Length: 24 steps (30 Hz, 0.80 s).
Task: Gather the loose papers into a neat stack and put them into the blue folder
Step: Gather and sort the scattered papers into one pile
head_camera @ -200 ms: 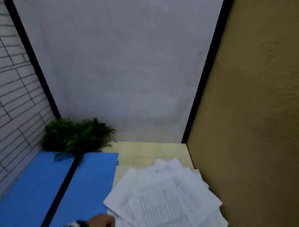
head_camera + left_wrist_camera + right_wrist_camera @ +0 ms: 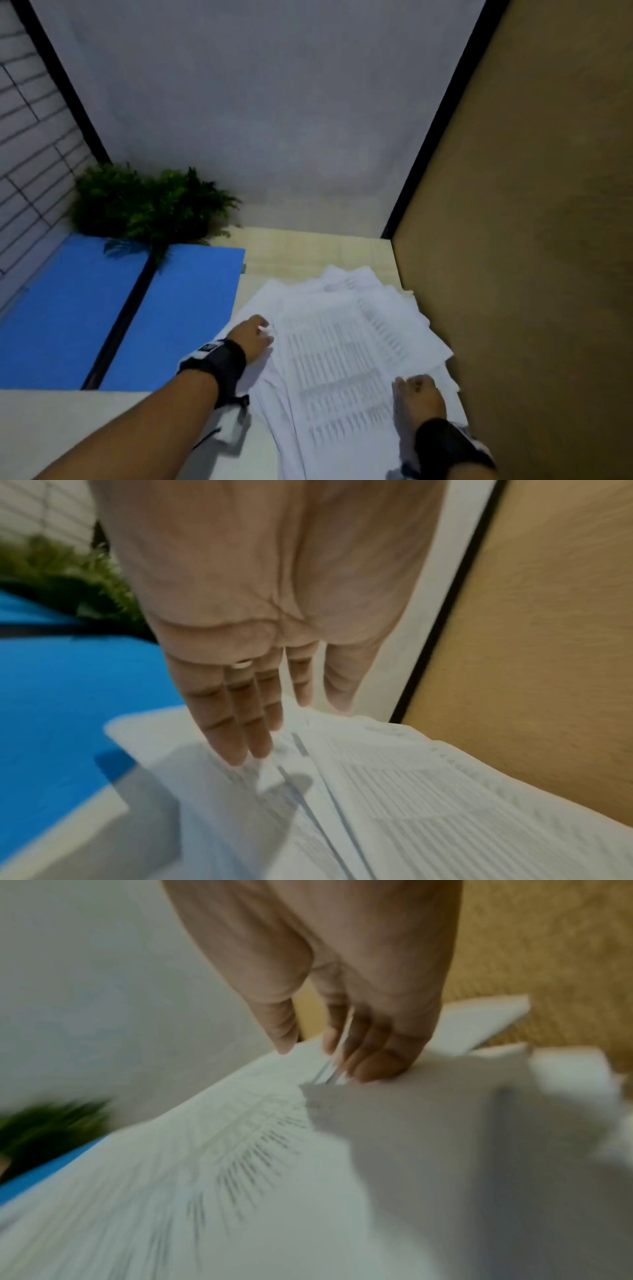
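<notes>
Item 1, blue folder point(image 2: 113, 308): lies open and flat on the desk point(image 2: 61, 425), well to the left of the papers, two blue leaves split by a dark spine. Its right edge sits just beside the papers' left corner; in my left wrist view one sheet corner overlaps the blue.

Item 2, green plant point(image 2: 144, 202): behind the folder, up and left of the papers, fronds drooping over the folder's far edge.

Item 3, my left hand point(image 2: 251, 337): at the left edge of the papers, black strap on the wrist. Fingers point(image 2: 236, 723) straight and close together, tips touching the top of the sheets; nothing gripped, an open flat hand.

Item 4, loose papers point(image 2: 346, 346): a fanned, uneven pile of printed white sheets on the desk, corners splayed in several directions, none inside the folder. Print is blurred and unreadable.

Item 5, my right hand point(image 2: 416, 394): on the near right part of the papers, black strap on the wrist. In the right wrist view its fingers point(image 2: 373, 1058) curl down against the pile, with sheet edges caught between the fingers, so it pinches a few papers.

Item 6, brown panel point(image 2: 534, 240): upright, just right of the papers, whose right corners reach its base.
</notes>
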Motion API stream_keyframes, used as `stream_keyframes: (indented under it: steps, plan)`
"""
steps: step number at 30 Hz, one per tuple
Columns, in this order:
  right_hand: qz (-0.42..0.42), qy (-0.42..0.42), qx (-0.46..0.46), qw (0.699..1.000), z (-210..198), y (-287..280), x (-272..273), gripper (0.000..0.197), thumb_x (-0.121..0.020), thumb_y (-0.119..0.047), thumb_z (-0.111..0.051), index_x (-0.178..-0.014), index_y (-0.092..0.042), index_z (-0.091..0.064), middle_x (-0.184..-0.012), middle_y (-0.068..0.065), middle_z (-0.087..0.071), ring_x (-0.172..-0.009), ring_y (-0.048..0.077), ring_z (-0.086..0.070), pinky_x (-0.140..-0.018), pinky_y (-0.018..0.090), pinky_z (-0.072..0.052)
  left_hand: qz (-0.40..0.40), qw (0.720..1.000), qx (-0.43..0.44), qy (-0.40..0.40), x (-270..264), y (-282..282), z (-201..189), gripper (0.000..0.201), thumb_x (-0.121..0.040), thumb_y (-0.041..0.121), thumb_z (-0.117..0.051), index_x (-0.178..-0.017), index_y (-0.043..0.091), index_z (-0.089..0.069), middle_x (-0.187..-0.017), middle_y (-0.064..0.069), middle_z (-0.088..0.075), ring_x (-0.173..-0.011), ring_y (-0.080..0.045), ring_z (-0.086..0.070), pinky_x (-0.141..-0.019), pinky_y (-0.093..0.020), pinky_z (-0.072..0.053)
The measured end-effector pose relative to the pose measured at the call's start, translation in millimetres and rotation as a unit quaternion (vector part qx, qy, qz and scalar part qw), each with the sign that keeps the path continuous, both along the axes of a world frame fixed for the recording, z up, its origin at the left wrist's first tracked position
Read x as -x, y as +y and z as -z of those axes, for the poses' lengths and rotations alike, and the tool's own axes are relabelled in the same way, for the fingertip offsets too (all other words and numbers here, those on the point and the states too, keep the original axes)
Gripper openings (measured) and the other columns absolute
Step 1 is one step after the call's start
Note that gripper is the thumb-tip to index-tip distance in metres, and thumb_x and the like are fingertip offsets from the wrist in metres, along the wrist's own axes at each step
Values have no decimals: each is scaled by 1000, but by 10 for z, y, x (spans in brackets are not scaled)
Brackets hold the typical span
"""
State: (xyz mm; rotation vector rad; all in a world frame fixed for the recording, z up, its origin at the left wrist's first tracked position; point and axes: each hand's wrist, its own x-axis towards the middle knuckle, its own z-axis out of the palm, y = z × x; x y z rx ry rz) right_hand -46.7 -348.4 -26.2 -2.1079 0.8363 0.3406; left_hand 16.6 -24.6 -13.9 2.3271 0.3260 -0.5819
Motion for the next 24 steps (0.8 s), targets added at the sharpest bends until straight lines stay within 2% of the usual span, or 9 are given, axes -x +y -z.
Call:
stream_keyframes:
  steps: [2,4,6,8,12,16,20,22,24]
  plan:
    - [31,6,10,999,138,-24,-123,39,-85,-38,-69,-106,-10,-53,-113,14,-52,-110,37,-55,-92,38,-44,-80,994,71,35,22,-183,169,51,-95,20,-57,-140,6,-38,-142,-20,-48,-126,-36,-51,-99,-35,-43]
    - [28,29,-27,999,214,3,-128,46,-82,-44,-70,-110,-12,-53,-111,9,-50,-107,33,-55,-89,35,-45,-161,973,157,57,70,-349,325,67,-94,16,-58,-150,6,-22,-153,-22,-33,-133,-41,-44,-107,-44,-39]
    - [-8,22,-66,998,250,52,-118,32,-88,-39,-66,-91,-10,-52,-89,8,-53,-85,26,-55,-74,30,-44,-226,956,181,43,167,-494,456,79,-90,19,-64,-152,9,-16,-156,-18,-28,-133,-40,-43,-106,-49,-43]
    - [-35,11,-94,995,277,111,-122,34,-93,-34,-60,-76,-8,-46,-73,6,-47,-75,21,-48,-64,28,-37,-263,947,185,17,295,-619,543,78,-87,20,-69,-149,8,-24,-151,-16,-37,-130,-34,-48,-102,-41,-46]
    - [27,-30,-188,981,279,178,-123,19,-98,-28,-53,-110,-14,-58,-95,-3,-59,-94,17,-53,-90,24,-37,-296,928,223,-16,513,-790,584,72,-81,-10,-67,-141,6,-32,-122,-7,-52,-109,-21,-53,-90,-29,-45]
    - [49,-9,-183,982,394,96,-200,25,-96,-23,-55,-108,-3,-64,-114,14,-66,-105,30,-60,-101,35,-43,-296,932,206,-35,602,-655,628,71,-85,-9,-60,-146,11,-30,-119,-9,-52,-112,-24,-54,-94,-32,-45]
    - [103,-22,-176,979,443,-22,-185,16,-95,-12,-54,-104,-1,-62,-119,21,-63,-99,27,-57,-95,34,-43,-313,934,169,-39,614,-446,625,45,-90,-2,-58,-132,2,-43,-98,-12,-53,-89,-27,-56,-84,-30,-51]
    - [132,-26,-237,962,485,-43,-148,10,-94,-5,-55,-102,-3,-60,-120,23,-63,-96,28,-59,-97,41,-46,-287,940,183,-34,636,-450,579,31,-91,-1,-59,-120,1,-46,-91,-10,-54,-81,-23,-54,-62,-20,-55]
    - [139,-19,-305,942,486,-8,-119,25,-94,-2,-54,-118,-7,-57,-120,14,-64,-103,30,-61,-99,45,-47,-252,945,208,-23,674,-536,542,27,-92,-1,-59,-115,5,-45,-92,-6,-54,-82,-20,-53,-46,-7,-45]
